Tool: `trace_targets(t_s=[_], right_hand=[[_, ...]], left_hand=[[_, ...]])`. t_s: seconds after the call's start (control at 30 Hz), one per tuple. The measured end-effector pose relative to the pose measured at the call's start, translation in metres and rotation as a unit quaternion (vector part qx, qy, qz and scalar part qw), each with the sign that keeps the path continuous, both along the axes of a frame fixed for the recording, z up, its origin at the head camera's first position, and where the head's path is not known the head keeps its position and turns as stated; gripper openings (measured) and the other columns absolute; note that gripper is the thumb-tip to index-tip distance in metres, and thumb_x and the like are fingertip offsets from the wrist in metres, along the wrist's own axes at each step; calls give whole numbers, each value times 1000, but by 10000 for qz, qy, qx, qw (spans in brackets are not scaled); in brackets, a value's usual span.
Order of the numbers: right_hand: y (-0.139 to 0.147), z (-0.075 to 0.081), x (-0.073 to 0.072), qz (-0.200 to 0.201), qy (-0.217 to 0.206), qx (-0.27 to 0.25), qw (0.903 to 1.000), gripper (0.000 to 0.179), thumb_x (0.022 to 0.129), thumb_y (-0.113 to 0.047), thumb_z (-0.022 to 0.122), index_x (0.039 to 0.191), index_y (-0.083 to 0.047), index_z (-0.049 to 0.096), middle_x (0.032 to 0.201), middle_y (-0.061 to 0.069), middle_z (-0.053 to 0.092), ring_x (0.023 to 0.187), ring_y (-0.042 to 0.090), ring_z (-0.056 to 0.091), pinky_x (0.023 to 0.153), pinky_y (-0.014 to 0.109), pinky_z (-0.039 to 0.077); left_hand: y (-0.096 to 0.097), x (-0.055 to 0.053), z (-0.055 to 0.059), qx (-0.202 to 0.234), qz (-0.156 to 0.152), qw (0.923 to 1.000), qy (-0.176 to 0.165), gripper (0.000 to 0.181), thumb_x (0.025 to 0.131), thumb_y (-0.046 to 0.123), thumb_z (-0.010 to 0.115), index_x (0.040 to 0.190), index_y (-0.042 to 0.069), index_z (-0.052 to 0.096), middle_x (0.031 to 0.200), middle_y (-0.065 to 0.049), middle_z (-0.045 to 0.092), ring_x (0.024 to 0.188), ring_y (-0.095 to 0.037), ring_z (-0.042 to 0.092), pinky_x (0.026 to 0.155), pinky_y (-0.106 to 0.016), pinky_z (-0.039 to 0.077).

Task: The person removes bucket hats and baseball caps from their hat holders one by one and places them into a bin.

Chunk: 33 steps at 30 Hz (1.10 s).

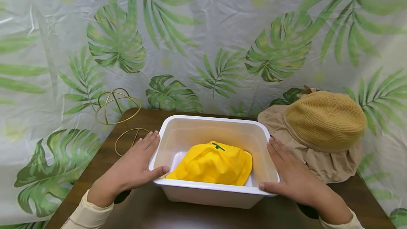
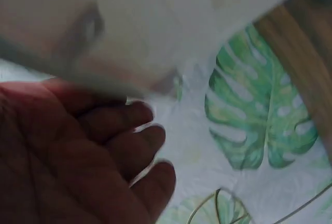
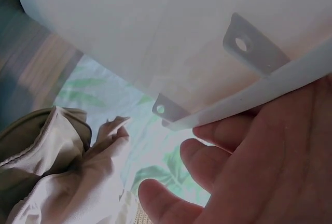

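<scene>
Lower centre of frame, left hand (image 1: 135,167) and right hand (image 1: 292,174), fingers extended, touched white bin (image 1: 213,196) at opposite sides; light, even pressure seemed best for steadying it.

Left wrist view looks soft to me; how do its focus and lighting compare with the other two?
Left wrist: the tub's rim is blurred, the left hand dark; right wrist: the tub's edges are crisper, with the leafy backdrop washed out beyond the right hand; head: brighter, the yellow cap clear, shiny streaks on the backdrop.
</scene>
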State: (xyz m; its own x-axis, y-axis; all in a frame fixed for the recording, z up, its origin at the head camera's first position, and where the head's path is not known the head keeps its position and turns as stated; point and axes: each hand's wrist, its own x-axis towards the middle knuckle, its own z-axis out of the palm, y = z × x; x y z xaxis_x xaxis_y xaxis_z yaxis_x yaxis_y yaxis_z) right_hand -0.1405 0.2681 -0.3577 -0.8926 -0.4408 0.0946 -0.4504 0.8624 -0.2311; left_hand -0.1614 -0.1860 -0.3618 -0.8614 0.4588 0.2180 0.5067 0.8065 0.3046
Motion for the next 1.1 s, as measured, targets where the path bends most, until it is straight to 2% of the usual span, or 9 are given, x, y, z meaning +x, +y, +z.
trace_targets(t_s=[0.17,0.4,0.6,0.8,1.0,1.07,1.1], right_hand=[[0,0,0,28,12,-51,10000,110,85,-67,63,157,2,17,164,16,11,150,35,11,120,43,14],[2,2,2,-168,-280,-137,9994,114,84,-68,64,157,2,12,164,18,9,150,36,8,114,60,22],[1,2,1,-70,-235,-256,9994,112,84,-66,65,157,2,14,164,18,10,150,37,10,115,57,23],[2,2,2,-28,-258,-349,9991,111,85,-65,65,158,-1,13,165,15,7,150,32,10,116,47,24],[2,0,2,-94,-334,-425,9985,112,84,-64,67,158,-1,11,165,14,6,150,31,10,110,59,28],[1,-1,2,-122,-379,-527,9978,113,83,-64,68,159,-2,10,165,13,6,150,30,9,110,59,28],[1,-2,3,-138,-420,-598,9972,113,83,-63,68,159,-3,10,166,13,5,150,30,9,113,53,26]], left_hand=[[11,6,-5,-166,241,9994,169,103,87,70,57,153,-5,30,161,-18,21,150,-36,13,117,-58,15],[24,13,-8,-413,347,9972,509,109,83,76,55,151,-6,32,161,-19,21,149,-33,17,118,-53,17],[25,18,-13,-243,356,9962,754,104,84,71,59,147,-10,39,157,-23,31,147,-36,24,116,-55,25],[26,24,-17,-89,356,9951,919,100,85,67,60,144,-12,42,152,-25,37,145,-38,28,113,-57,29],[27,24,-21,118,381,9953,879,101,85,67,61,146,-11,40,155,-23,34,146,-36,25,114,-56,27],[26,25,-23,246,410,9953,837,102,84,66,63,147,-11,38,156,-22,33,147,-35,24,114,-57,26],[26,25,-24,318,418,9951,832,102,84,65,64,147,-10,38,156,-22,32,147,-35,24,114,-58,26]])
